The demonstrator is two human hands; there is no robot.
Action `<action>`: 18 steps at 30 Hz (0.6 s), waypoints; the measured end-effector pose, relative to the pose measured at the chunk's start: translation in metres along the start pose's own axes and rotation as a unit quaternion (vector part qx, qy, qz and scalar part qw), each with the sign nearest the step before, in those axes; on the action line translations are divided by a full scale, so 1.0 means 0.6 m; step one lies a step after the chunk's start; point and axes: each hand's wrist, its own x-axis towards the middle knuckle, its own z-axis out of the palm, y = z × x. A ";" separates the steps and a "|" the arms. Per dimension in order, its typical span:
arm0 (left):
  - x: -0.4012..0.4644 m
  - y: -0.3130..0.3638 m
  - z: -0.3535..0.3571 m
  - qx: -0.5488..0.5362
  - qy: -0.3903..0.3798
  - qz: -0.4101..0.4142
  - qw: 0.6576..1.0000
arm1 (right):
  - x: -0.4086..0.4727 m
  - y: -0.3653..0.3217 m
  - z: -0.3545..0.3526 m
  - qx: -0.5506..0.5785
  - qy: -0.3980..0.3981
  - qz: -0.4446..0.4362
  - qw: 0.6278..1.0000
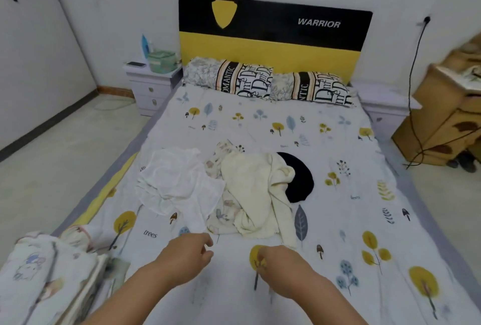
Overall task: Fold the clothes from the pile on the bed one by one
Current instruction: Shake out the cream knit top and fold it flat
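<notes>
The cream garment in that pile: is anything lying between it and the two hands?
In the head view, only bare printed bedsheet separates the hands, left and right, from the cream garment; neither hand touches the pile.

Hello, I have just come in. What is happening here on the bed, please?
A person stands at the foot of the bed to fold clothes. Both hands reach forward above the sheet, the left hand and the right hand, fingers loosely curled, holding nothing. The pile lies just beyond them, untouched: a white garment, a cream garment over a patterned one, and a black garment. A folded quilt sits at the left corner.
</notes>
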 end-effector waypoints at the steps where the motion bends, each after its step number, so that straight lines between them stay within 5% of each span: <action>1: 0.013 0.013 0.007 0.000 -0.002 0.001 1.000 | 0.005 0.018 -0.008 -0.003 -0.003 0.007 1.000; 18: 0.314 0.022 0.094 0.084 -0.036 0.001 0.996 | 0.282 0.217 0.006 -0.003 0.035 0.085 0.996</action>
